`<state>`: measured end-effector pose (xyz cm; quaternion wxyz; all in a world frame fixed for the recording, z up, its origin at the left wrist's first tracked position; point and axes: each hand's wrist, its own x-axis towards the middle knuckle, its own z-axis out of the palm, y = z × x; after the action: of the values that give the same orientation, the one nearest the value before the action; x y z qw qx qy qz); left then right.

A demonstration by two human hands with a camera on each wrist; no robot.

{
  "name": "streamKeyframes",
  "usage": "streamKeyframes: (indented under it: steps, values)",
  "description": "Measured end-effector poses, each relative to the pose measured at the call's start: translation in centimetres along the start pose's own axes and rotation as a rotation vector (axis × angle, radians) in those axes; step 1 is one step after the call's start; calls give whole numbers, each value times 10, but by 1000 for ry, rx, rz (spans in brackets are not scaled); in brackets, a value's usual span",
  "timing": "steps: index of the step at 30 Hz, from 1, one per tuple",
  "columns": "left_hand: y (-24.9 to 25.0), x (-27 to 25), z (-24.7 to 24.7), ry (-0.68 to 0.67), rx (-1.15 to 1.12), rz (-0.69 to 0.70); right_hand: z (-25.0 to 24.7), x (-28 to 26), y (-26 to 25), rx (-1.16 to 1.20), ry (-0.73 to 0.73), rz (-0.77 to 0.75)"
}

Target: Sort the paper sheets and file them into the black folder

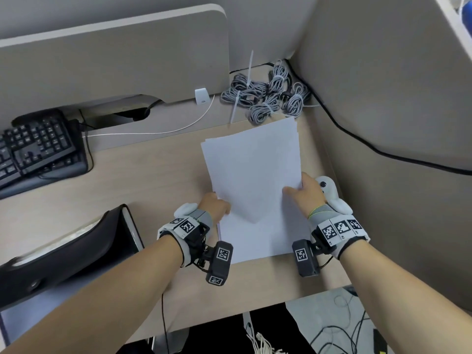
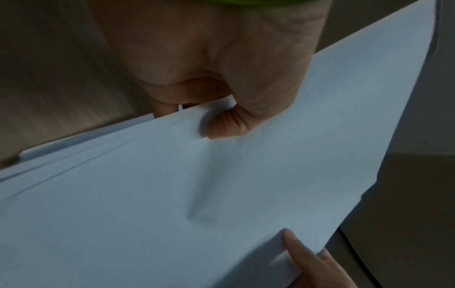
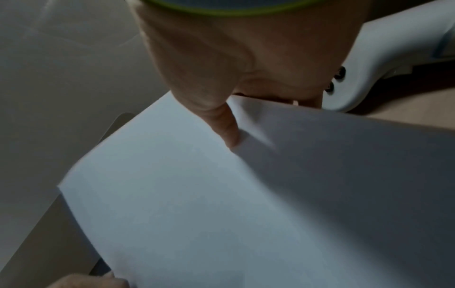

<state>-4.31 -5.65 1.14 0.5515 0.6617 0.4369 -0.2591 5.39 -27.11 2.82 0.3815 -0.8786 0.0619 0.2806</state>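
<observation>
Head view: a stack of white paper sheets (image 1: pixel 251 180) was held over the right part of the light wood desk (image 1: pixel 143 180), its far edges fanned slightly out of line. The left hand (image 1: pixel 213 204) gripped the stack at its left edge and the right hand (image 1: pixel 305 191) at its right edge; a shallow fold ran down the top sheet between them. More white sheets lay flat on the desk beneath the held stack, just in front of the wrists.

Left wrist view: the left thumb (image 2: pixel 226 126) pressed on top of the sheets (image 2: pixel 147 194) while the other fingers curled underneath, so the hand pinched the stack (several sheet edges showed, stepped, at the left).

Right wrist view: the right thumb (image 3: pixel 227 128) lay on the top sheet (image 3: pixel 184 204) with the remaining fingers closed under the edge, again a pinch on the paper.

The black folder (image 1: pixel 76 241) lay at the near left of the desk, well apart from the stack, with pale sheets visible at its edge. A black keyboard (image 1: pixel 35 146) leaned at the far left, and bundles of grey braided cable (image 1: pixel 268 98) (tied with white cable ties) lay just beyond the far edge of the stack. A white cable (image 1: pixel 158 131) ran across the back of the desk.
</observation>
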Motion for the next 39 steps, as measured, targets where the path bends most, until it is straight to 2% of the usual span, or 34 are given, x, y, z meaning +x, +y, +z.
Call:
streamKeyframes:
  steps: [2, 5, 8, 12, 13, 17, 22, 24, 27, 32, 39]
  values:
    - [-2, 4, 0, 59, 62, 46, -3, 2, 3, 16, 17, 6]
    - [-10, 17, -5, 65, 111, 155, -10, 2, 6, 77, 62, -6]
    - [-11, 23, -18, 40, 257, 127, -12, 2, 11, 67, 60, -16]
    - [-19, 26, -12, 205, 351, 101, -11, 3, 17, -79, 35, 30]
    - [-21, 26, -9, 212, 380, 89, -11, 3, 18, -74, 29, 27]
    - [-15, 24, -6, 145, 559, 52, -10, 2, 19, -53, 24, 31]
    - [-12, 25, -13, 87, 595, 56, -5, 2, 20, -67, 7, 35]
    - [-16, 25, -14, 106, 568, 88, -4, 2, 19, -73, 4, 41]
    - [-20, 22, -12, 239, 394, 144, -5, 1, 16, -86, -1, 52]
    - [-15, 15, -10, 198, -24, 100, -1, 1, 11, -104, 1, 57]
    - [-14, 4, -3, 109, -56, 218, 8, -3, 3, -166, -8, 79]
